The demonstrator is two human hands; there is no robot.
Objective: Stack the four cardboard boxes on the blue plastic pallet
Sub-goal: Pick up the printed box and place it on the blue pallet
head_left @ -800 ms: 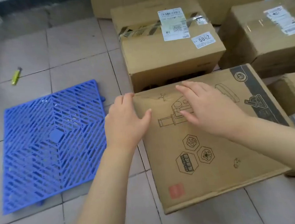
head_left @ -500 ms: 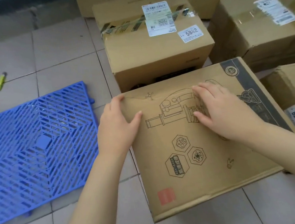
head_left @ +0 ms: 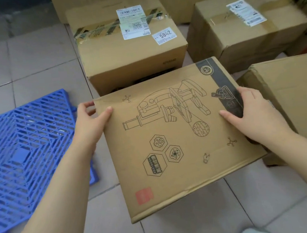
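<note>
microscope-print box (head_left: pixel 178 138): on floor tiles right of the empty blue pallet (head_left: pixel 28 155). left hand (head_left: pixel 91 120) and right hand (head_left: pixel 249 113) clamp its opposite edges. risk: shallow thumb-over-top grip; box may slip or tilt when lifted.

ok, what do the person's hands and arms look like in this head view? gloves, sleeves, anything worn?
Both are bare. The left hand and right hand wear no gloves, rings or markers that show. Both forearms are uncovered up to the bottom edge of the picture: no sleeve, watch, strap or cable in view. Nails look short and unpainted, as far as this view shows.
</note>
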